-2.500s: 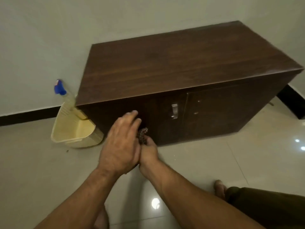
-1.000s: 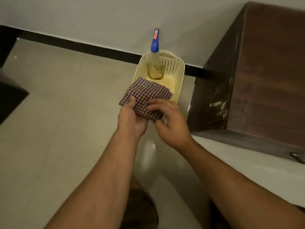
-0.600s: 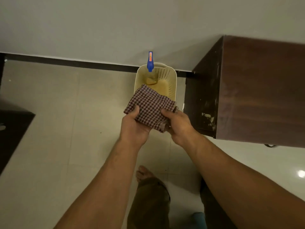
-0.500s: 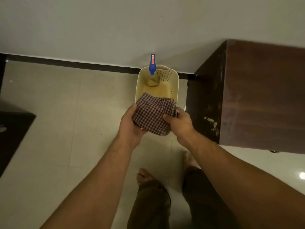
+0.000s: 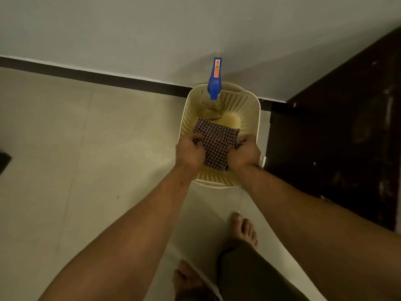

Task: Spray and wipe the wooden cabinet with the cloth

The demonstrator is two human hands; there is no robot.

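Note:
A folded checked cloth (image 5: 217, 142) lies low inside a cream plastic basket (image 5: 252, 118) on the floor. My left hand (image 5: 189, 151) grips the cloth's left edge and my right hand (image 5: 244, 153) grips its right edge, both down in the basket. A spray bottle (image 5: 213, 83) with a blue trigger head stands at the basket's far end, just beyond the cloth. The dark wooden cabinet (image 5: 338, 135) stands immediately right of the basket, showing its side panel.
The basket sits against a pale wall with a black skirting strip (image 5: 97, 77). Light floor tiles spread to the left. My bare feet (image 5: 244, 231) stand just behind the basket. A dark object (image 5: 4, 160) pokes in at the left edge.
I turned from the cabinet front to the basket beside it. Both hands have carried the cloth forward and down, from above the basket's near rim to inside it.

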